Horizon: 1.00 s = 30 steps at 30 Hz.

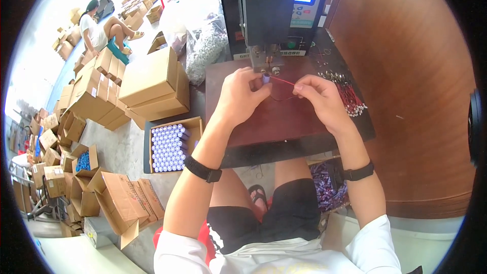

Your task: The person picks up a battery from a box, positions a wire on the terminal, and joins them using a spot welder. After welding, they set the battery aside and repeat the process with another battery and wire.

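My left hand is closed on a small purple cylindrical battery cell, holding it under the electrode tips of a spot welding machine. Between my right thumb and fingers is a thin red wire, which stretches left to the top of the cell. My right hand pinches it to the right of the machine head. A darker, thin lead curves below the red wire. Whether the wire end touches the cell or an electrode is too small to tell.
Upright purple cells fill part of a cardboard box at the left. Red-and-black wires with connectors lie at the right of the brown work mat. Many loose cells sit below the table. Stacked cartons and a seated person are farther left.
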Each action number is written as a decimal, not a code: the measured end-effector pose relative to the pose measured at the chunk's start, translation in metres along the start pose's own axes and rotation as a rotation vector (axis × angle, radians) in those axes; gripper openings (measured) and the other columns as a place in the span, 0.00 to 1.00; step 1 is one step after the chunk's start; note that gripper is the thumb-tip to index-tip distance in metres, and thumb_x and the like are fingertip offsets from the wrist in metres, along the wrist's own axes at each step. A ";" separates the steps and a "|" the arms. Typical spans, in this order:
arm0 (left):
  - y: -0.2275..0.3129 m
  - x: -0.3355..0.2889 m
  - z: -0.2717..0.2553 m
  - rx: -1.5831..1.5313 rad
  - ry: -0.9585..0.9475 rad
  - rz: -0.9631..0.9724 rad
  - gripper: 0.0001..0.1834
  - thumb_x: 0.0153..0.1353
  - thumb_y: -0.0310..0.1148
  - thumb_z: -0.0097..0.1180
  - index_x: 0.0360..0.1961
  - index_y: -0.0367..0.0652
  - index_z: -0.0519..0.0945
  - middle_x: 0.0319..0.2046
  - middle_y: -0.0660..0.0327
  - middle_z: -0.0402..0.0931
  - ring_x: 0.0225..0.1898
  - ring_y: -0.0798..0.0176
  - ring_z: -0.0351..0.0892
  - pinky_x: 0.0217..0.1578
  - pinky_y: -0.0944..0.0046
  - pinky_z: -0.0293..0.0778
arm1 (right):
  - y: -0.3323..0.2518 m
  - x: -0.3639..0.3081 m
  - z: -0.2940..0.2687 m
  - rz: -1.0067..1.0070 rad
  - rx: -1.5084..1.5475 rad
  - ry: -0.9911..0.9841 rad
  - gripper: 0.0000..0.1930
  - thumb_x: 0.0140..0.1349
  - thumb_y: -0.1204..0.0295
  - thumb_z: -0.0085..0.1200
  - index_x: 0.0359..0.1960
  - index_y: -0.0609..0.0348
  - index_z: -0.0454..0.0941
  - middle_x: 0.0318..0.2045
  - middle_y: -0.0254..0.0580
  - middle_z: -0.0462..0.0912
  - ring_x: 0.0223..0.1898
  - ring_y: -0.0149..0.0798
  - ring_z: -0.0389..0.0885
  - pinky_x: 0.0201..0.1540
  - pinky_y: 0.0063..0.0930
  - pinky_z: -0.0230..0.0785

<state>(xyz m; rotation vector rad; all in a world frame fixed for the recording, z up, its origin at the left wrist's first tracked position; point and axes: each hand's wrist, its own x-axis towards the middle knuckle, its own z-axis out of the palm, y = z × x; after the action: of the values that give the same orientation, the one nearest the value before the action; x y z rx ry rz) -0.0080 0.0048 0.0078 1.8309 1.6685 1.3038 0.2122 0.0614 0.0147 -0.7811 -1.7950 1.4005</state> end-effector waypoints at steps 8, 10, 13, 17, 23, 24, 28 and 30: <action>0.001 -0.001 -0.002 0.040 -0.024 -0.002 0.13 0.56 0.34 0.66 0.37 0.35 0.84 0.28 0.51 0.79 0.32 0.50 0.79 0.37 0.54 0.74 | 0.001 0.001 0.002 0.007 -0.019 -0.003 0.08 0.68 0.71 0.56 0.36 0.64 0.82 0.34 0.32 0.83 0.40 0.26 0.77 0.47 0.23 0.69; -0.008 -0.002 0.003 -0.024 0.016 0.002 0.14 0.56 0.36 0.66 0.36 0.35 0.84 0.28 0.50 0.79 0.32 0.49 0.79 0.37 0.54 0.74 | 0.002 0.003 0.002 -0.002 -0.030 -0.004 0.08 0.68 0.72 0.56 0.36 0.64 0.82 0.33 0.32 0.83 0.39 0.26 0.77 0.46 0.23 0.69; -0.009 0.001 0.002 -0.001 0.024 -0.019 0.14 0.56 0.36 0.67 0.35 0.34 0.84 0.26 0.53 0.79 0.29 0.57 0.77 0.34 0.58 0.73 | 0.001 0.004 0.006 0.003 -0.011 0.001 0.08 0.68 0.72 0.55 0.36 0.64 0.82 0.33 0.32 0.83 0.38 0.25 0.78 0.45 0.23 0.69; -0.004 -0.002 -0.001 0.123 0.027 -0.007 0.17 0.55 0.38 0.70 0.36 0.33 0.86 0.26 0.54 0.79 0.26 0.63 0.76 0.33 0.63 0.74 | -0.003 -0.002 0.003 -0.003 -0.084 0.009 0.08 0.68 0.72 0.55 0.36 0.64 0.82 0.33 0.32 0.83 0.38 0.25 0.78 0.45 0.22 0.69; 0.006 -0.013 -0.003 0.050 0.025 0.071 0.14 0.52 0.33 0.73 0.38 0.36 0.87 0.28 0.56 0.80 0.28 0.62 0.78 0.33 0.64 0.74 | -0.005 -0.022 -0.004 -0.003 -0.042 -0.028 0.07 0.70 0.72 0.55 0.37 0.64 0.80 0.35 0.32 0.81 0.40 0.25 0.76 0.46 0.23 0.68; 0.008 -0.013 -0.001 0.045 0.021 0.075 0.14 0.52 0.33 0.73 0.38 0.36 0.87 0.28 0.56 0.80 0.28 0.62 0.78 0.33 0.64 0.74 | -0.007 -0.031 -0.008 -0.002 -0.045 -0.022 0.07 0.70 0.72 0.55 0.37 0.64 0.80 0.35 0.32 0.81 0.40 0.25 0.76 0.46 0.23 0.68; 0.016 -0.016 0.001 0.038 0.004 0.290 0.12 0.50 0.30 0.74 0.35 0.38 0.88 0.28 0.58 0.80 0.29 0.61 0.77 0.33 0.63 0.75 | -0.023 -0.064 -0.028 -0.033 -0.128 0.001 0.05 0.70 0.75 0.57 0.38 0.65 0.80 0.37 0.34 0.79 0.40 0.26 0.75 0.46 0.22 0.68; 0.017 -0.016 -0.001 0.035 -0.012 0.361 0.12 0.48 0.29 0.75 0.35 0.38 0.88 0.28 0.58 0.81 0.29 0.61 0.77 0.33 0.63 0.75 | -0.026 -0.080 -0.036 -0.063 -0.173 -0.013 0.04 0.69 0.77 0.57 0.38 0.65 0.80 0.38 0.36 0.79 0.40 0.26 0.75 0.46 0.22 0.67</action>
<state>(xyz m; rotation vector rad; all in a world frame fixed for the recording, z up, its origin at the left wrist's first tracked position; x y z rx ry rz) 0.0029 -0.0147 0.0151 2.2324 1.4050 1.4016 0.2858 0.0100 0.0315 -0.7983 -1.9535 1.2246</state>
